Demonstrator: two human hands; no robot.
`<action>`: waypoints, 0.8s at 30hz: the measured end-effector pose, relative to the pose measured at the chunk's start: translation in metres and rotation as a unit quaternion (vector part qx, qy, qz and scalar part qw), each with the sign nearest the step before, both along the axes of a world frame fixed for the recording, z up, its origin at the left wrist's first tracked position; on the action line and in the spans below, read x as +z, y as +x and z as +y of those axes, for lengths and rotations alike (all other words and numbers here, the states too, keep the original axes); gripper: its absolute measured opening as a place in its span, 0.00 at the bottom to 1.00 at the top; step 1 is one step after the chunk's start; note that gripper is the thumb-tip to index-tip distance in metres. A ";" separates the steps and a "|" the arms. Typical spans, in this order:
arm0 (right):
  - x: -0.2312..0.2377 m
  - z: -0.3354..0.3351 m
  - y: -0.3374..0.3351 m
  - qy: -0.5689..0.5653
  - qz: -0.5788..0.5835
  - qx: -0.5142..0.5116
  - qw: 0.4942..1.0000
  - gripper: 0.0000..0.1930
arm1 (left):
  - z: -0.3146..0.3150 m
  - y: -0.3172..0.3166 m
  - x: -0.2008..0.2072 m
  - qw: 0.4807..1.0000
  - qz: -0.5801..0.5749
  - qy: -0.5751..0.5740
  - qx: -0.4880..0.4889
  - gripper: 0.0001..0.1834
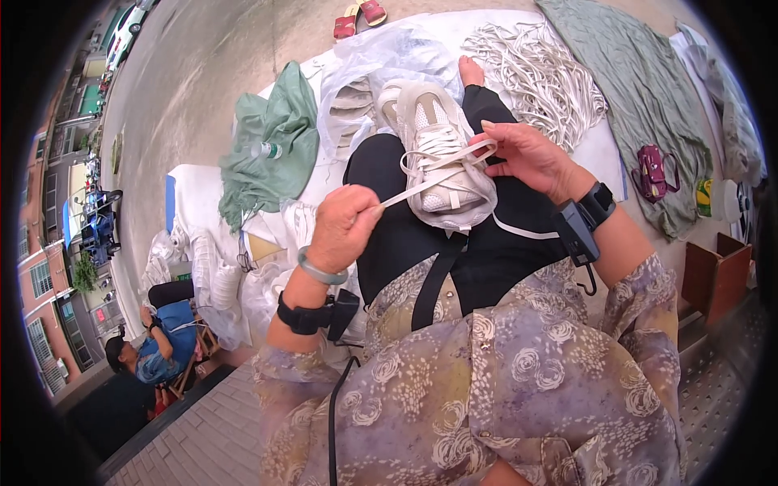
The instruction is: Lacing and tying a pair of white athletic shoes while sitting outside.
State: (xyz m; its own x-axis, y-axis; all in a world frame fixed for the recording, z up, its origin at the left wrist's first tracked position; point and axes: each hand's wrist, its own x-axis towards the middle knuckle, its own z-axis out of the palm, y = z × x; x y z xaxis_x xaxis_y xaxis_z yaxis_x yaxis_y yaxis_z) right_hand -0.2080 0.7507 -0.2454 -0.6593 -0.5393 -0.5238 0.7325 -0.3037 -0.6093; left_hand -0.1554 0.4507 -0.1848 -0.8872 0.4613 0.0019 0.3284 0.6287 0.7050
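Note:
A white and beige sneaker [438, 109] rests on my lap, its heel end toward me. Its upper part is crossed with flat white laces. A shoelace [415, 189] runs taut from the shoe to my left hand [344, 223], whose fingers are closed in a pinch on it. On the other side, my right hand [531, 155] pinches a lace between thumb and fingers at the shoe's right edge. A loose lace end trails from the shoe across my right thigh. A second light sneaker [389, 101] lies just behind the first, partly covered by it.
A heap of white laces [539, 81] lies on the white sheet at far right. Green cloth [279, 138] and plastic bags [397, 53] lie left and ahead. A burgundy bag [655, 174] sits on the grey-green sheet. Another person [166, 344] sits at lower left.

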 end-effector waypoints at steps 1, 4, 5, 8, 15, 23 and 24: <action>0.003 -0.002 -0.001 0.030 0.011 0.005 0.999 0.13 | -0.006 0.003 0.002 0.998 -0.059 0.011 0.034 0.04; 0.001 -0.005 0.000 0.074 0.026 0.000 0.997 0.12 | -0.021 0.010 0.005 0.981 -0.160 0.061 0.095 0.05; -0.001 -0.007 0.002 0.088 0.032 -0.009 0.996 0.11 | -0.025 0.014 0.006 0.972 -0.194 0.086 0.102 0.07; -0.001 -0.009 0.013 0.150 0.047 -0.037 0.987 0.10 | -0.024 0.020 0.007 0.952 -0.256 0.140 0.096 0.08; 0.004 0.009 0.076 0.301 0.290 0.060 0.906 0.16 | -0.010 0.015 0.030 0.975 -0.184 0.086 0.085 0.06; 0.040 0.052 0.069 0.410 0.457 0.132 0.778 0.05 | -0.032 0.013 0.027 0.988 0.138 -0.067 -0.003 0.10; 0.044 0.061 0.060 0.439 0.509 0.098 0.734 0.05 | -0.036 0.012 0.028 0.984 0.150 -0.101 -0.002 0.09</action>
State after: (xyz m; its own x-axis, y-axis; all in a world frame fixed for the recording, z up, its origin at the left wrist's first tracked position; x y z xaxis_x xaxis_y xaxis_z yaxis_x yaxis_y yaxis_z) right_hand -0.1480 0.8115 -0.2012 -0.9052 -0.4247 -0.0162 -0.2597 0.5829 -0.7700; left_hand -0.1435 0.4146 -0.1566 -0.8590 0.4824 0.1712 0.5051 0.7441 0.4373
